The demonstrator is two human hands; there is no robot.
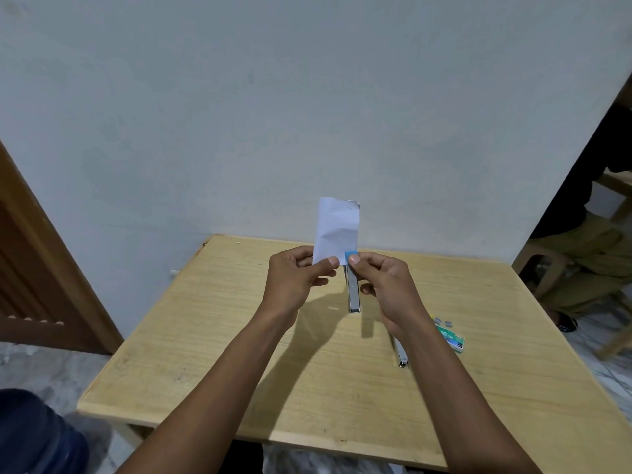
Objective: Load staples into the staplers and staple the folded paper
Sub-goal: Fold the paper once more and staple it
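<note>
My left hand pinches the lower left corner of a folded white paper, held upright above the wooden table. My right hand grips a silver stapler with a blue head, its head clamped at the paper's lower right corner and its body hanging down toward me. A second silver stapler lies on the table, partly hidden under my right forearm. A green staple box lies on the table at the right, with loose staple strips beside it.
The table stands against a pale wall. A wooden door is at the left. A seated person's legs and a chair are at the far right. A dark blue object sits on the floor at the lower left.
</note>
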